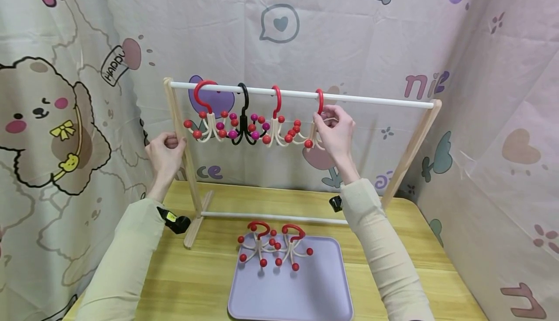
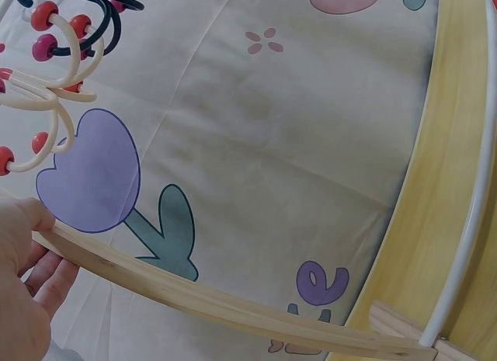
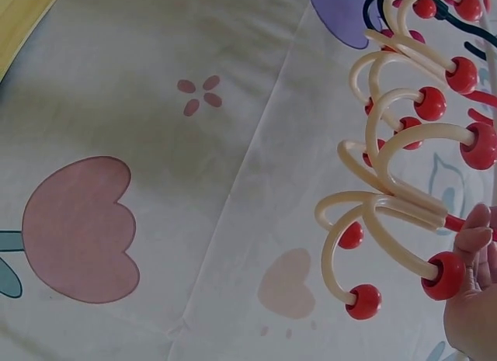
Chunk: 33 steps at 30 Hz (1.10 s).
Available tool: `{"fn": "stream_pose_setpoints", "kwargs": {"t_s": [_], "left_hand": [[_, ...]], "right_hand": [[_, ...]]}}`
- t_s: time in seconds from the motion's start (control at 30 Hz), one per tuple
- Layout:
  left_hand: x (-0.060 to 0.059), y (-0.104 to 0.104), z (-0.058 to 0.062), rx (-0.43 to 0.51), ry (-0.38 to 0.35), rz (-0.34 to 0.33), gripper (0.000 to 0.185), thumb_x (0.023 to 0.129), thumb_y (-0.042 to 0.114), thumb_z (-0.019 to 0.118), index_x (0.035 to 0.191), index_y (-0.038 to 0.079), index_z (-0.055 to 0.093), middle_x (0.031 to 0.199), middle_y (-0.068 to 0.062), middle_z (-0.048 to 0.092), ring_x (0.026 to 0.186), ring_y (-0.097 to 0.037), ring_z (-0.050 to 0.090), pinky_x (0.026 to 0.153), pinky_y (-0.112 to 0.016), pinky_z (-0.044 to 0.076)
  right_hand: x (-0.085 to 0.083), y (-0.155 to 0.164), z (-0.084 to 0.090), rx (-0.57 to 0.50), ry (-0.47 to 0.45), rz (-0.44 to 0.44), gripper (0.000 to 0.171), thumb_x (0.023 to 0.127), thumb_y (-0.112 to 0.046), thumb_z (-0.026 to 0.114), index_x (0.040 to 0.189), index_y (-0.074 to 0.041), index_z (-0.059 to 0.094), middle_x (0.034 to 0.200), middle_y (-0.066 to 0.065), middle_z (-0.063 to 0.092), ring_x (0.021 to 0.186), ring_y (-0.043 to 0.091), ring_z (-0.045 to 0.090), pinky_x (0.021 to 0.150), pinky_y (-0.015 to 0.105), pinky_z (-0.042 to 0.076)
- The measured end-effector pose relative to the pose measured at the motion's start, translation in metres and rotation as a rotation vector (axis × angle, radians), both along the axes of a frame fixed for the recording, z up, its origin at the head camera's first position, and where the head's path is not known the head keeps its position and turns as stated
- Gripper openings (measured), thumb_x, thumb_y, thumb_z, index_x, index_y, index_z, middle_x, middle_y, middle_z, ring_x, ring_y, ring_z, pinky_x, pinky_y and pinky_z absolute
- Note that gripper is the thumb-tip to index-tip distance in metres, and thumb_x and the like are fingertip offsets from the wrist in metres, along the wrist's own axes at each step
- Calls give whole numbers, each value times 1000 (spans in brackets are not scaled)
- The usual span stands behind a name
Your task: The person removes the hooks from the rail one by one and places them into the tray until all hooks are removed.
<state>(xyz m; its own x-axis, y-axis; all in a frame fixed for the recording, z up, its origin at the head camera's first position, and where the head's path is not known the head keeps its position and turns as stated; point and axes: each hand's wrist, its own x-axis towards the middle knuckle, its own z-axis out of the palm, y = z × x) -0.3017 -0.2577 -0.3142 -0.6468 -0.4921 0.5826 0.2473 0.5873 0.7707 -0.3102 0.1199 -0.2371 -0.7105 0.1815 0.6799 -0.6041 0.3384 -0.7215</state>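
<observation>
In the head view my right hand (image 1: 337, 132) pinches the neck of a cream claw hanger (image 1: 320, 99) whose red hook hangs over the rack's white top rail (image 1: 371, 99). The right wrist view shows its curved arms with red ball tips (image 3: 411, 210) beside my fingers. My left hand (image 1: 165, 153) grips the rack's left wooden upright (image 1: 188, 166), with thumb and fingers on either side of it in the left wrist view. Further left on the rail hang two more cream-and-red hangers (image 1: 211, 129) and a black hanger (image 1: 243, 122) with magenta balls.
On the wooden table (image 1: 174, 282), a lilac tray (image 1: 297, 296) lies in front of the rack. Two cream-and-red claw hangers (image 1: 259, 247) stand at its far edge. A white lower bar (image 1: 271, 216) runs behind the tray, and a printed curtain (image 1: 279, 54) backs everything.
</observation>
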Motion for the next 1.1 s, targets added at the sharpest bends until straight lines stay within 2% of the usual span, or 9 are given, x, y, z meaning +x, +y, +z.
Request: {"fn": "stream_pose_setpoints", "kwargs": {"t_s": [0.37, 0.7, 0.9, 1.1], "left_hand": [[1, 1, 0, 2, -6, -1, 23, 92, 11, 66, 105, -8, 71, 95, -22, 72, 62, 14, 46, 61, -5, 37], [1, 0, -1, 0, -9, -3, 24, 93, 12, 66, 106, -7, 71, 96, -22, 72, 63, 15, 45, 62, -5, 38], [0, -1, -1, 7, -9, -5, 24, 93, 12, 66, 106, -7, 71, 96, -22, 72, 63, 15, 45, 63, -6, 38], [0, -2, 0, -7, 4, 6, 25, 92, 14, 67, 105, -6, 72, 94, -22, 72, 63, 17, 44, 65, -7, 37]], "right_hand": [[-1, 0, -1, 5, -1, -5, 20, 92, -11, 70, 104, 5, 70, 90, 20, 71, 63, 0, 58, 61, 11, 50], [-1, -1, 0, -32, 8, 16, 18, 92, -8, 70, 101, 7, 69, 87, 20, 71, 62, 6, 63, 57, 13, 52], [-2, 0, 2, -72, 28, 55, 18, 91, -4, 70, 100, 10, 67, 88, 26, 72, 60, 3, 64, 55, 16, 54], [0, 3, 2, -84, 41, 70, 17, 91, -3, 70, 100, 11, 67, 90, 31, 72, 60, 5, 64, 55, 14, 52]]}}
